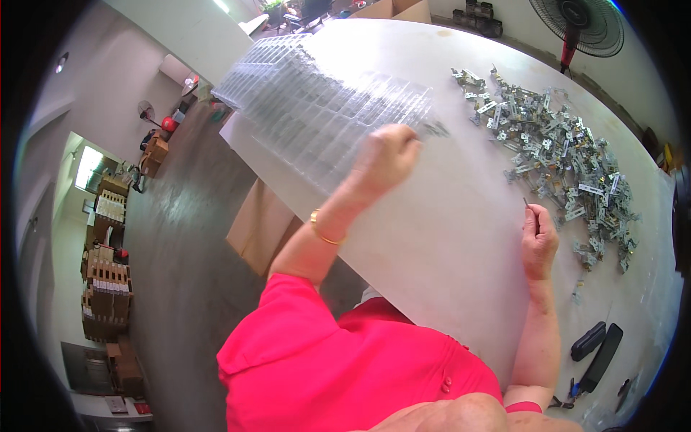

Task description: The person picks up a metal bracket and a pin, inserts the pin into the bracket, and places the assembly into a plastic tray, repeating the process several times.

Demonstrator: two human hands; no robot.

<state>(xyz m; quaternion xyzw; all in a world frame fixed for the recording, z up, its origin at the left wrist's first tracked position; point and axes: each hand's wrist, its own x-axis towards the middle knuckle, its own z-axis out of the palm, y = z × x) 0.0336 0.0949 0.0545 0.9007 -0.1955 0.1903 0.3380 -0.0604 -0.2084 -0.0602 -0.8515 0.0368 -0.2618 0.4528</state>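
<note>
My left hand (389, 160) is over the right edge of the stacked clear plastic trays (317, 108), its fingers curled in and slightly blurred. Whatever those fingers hold, if anything, is hidden. Just right of them show a few small greyish metal pieces (436, 129), too smeared to name. Over the white table (446, 237), my right hand (540, 243) pinches a small, thin, dark piece (526, 203) between thumb and fingers; only its tip sticks out. Right beside that hand spreads a heap of small silvery metal brackets (554, 151), some with brass-coloured parts.
A black case (588, 341), a long black object (602, 358) and pliers (574, 389) lie at the table's near right. An opened cardboard box (260, 227) stands below the left edge. Beyond the far right edge is a fan (579, 25). Boxes (108, 281) line the left wall.
</note>
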